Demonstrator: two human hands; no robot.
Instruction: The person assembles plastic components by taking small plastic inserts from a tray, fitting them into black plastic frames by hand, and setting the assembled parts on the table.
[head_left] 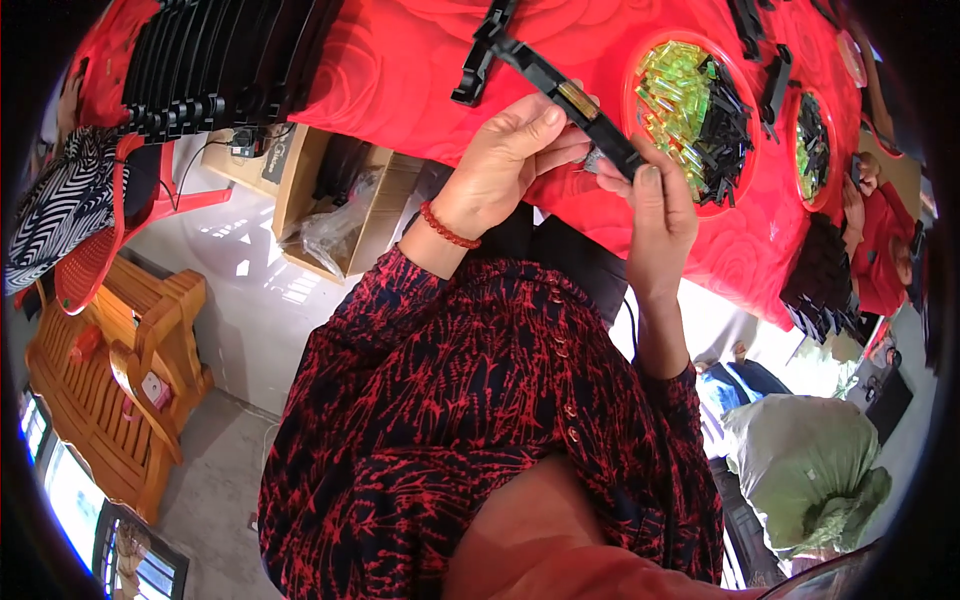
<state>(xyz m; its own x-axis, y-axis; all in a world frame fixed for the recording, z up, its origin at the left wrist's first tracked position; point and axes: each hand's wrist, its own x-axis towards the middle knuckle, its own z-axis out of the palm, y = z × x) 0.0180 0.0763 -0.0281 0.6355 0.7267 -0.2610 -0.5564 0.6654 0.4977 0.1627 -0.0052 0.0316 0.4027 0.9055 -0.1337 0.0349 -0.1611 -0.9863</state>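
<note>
My left hand (505, 155) and my right hand (662, 205) hold a long black plastic bar (535, 68) between them, tilted, above the near edge of the red-covered table. A small clear yellow piece (577, 100) sits in a slot along the bar. My left fingers and thumb grip it close to this slot; my right thumb and fingers pinch its lower right end. Past the bar's far end lies another black plastic bar (470, 75) on the cloth. Right of my hands stands a red round tray (628, 95) with clear yellow-green pieces (672, 90) and small black strips (722, 145).
A row of black bars (215, 60) lies at the table's far left. At the right are a second tray (798, 150), more black parts (775, 90) and a person in red (885, 250). A cardboard box (365, 210), wooden bench (110, 400) and pale sack (800, 465) stand below.
</note>
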